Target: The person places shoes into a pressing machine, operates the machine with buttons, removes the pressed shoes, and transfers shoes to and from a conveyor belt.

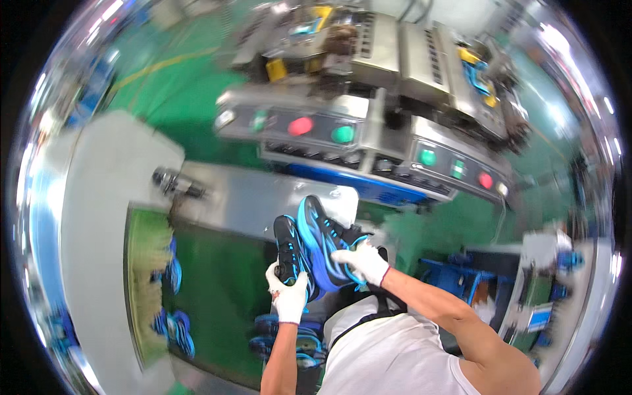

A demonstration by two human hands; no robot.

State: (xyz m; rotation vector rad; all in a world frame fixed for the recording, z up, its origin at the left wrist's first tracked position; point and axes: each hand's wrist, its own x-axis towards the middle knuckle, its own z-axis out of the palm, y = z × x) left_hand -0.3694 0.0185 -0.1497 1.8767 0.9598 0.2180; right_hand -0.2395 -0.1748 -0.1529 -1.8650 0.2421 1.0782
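Observation:
In front of my body I hold a pair of black sneakers with blue soles, side by side and touching, toes pointing away from me. My left hand, in a white glove, is closed round the heel end of the left sneaker, whose upper faces up. My right hand, gloved too, grips the right sneaker near its ankle opening. That one is tilted on its side, so its bright blue and violet sole shows. The fingertips under the shoes are partly hidden.
Ahead stands a metal machine with two control panels of red and green buttons; shoes sit in its far stations. A grey-framed conveyor at left carries shoes. More shoes lie below my left forearm. A blue rack stands at right.

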